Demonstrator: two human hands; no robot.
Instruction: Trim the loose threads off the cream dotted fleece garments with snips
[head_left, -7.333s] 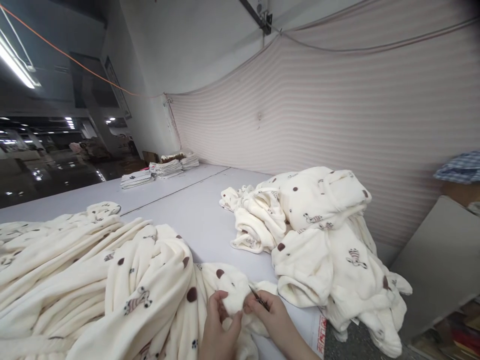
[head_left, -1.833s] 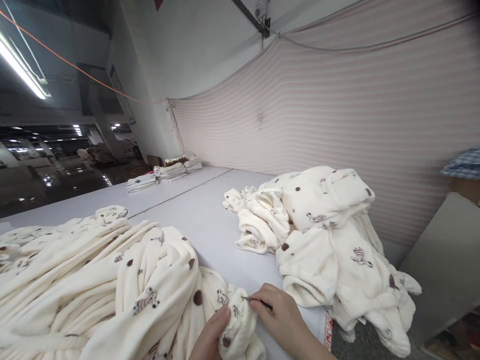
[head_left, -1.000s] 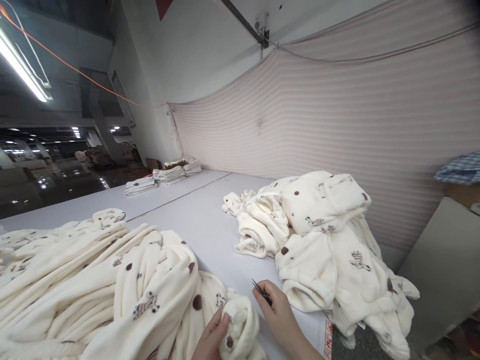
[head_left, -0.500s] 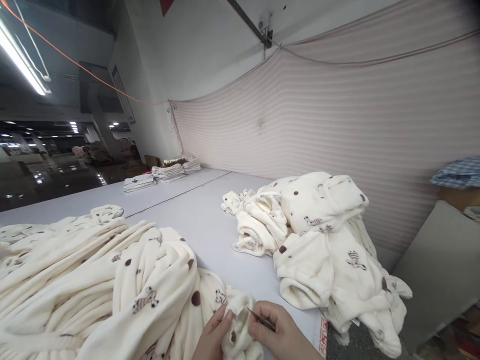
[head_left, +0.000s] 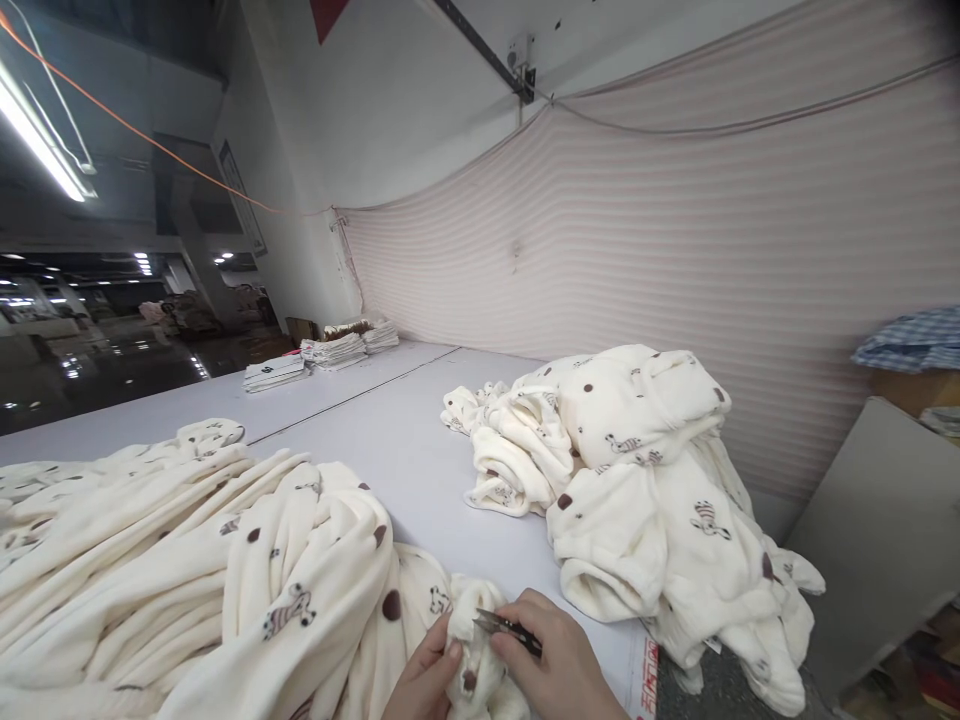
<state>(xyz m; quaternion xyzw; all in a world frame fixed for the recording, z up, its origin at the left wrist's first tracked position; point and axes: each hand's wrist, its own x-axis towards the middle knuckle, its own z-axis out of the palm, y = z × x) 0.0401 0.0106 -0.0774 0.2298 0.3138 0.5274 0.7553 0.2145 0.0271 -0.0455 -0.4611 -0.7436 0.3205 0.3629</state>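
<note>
Thread snips (head_left: 511, 632) with a dark handle are gripped in my right hand (head_left: 551, 655), their metal tips pointing left against the cloth. My left hand (head_left: 426, 672) pinches the edge of a cream fleece garment (head_left: 474, 648) with dark spots, just left of the blades. This cloth bunches up between my two hands at the table's front edge. A large heap of the same fleece (head_left: 180, 590), printed with zebras and brown dots, spreads on the left and adjoins the held part.
On the right side of the pale table (head_left: 390, 420) lies another pile of cream garments (head_left: 637, 450), partly hanging over the edge. Stacks of folded white pieces (head_left: 334, 350) stand at the back. Behind hangs a striped cloth (head_left: 675, 220); a grey panel (head_left: 877, 530) leans at right.
My right hand has turned and shifted slightly left, bringing more of the snips into sight over the cloth. The pinched fabric is bunched more upright. The camera view has shifted a little.
</note>
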